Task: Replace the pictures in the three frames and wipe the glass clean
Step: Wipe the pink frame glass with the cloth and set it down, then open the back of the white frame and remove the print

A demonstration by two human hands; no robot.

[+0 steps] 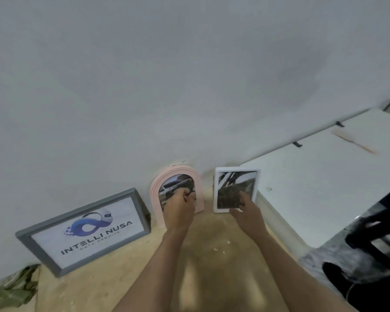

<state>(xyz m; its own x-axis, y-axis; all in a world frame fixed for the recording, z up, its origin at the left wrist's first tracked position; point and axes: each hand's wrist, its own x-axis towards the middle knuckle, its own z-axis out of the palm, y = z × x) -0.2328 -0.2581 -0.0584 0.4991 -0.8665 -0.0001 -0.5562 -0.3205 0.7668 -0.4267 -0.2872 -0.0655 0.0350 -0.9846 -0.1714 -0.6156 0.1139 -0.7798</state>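
Frames, three of them, stand in a row along the lower middle of the picture, each leaning back against a pale grey wall [189, 75] with its foot on a tan floor [203, 255]; the grey frame [29, 238] sits at lower left, wide and rectangular, showing a blue looping logo and dark lettering; just right of it stands the pink arched frame [154, 194], holding a photo that seems to show a light-coloured car; right of that, near but apart, stands the white frame [216, 188], upright and rectangular, with a dark, blurred photo whose subject I cannot tell.

Both forearms reach up from the bottom edge; the left hand [178, 210] lies over the lower glass of the pink arched frame, fingers curled inward, and whether they grip anything I cannot tell; the right hand [248, 212] has its fingers spread and fairly straight, the tips resting on the lower right of the white frame's glass, the thumb out toward its bottom edge.

At the right a white tabletop [320, 194] runs up toward the upper right corner, close beside the white frame; a pale wooden stick [354, 144] lies on it near the far edge; dark blurred shapes [374, 255] fill the lower right corner; a camouflage-patterned cloth [11, 289] lies crumpled in the lower left corner, below the grey frame.
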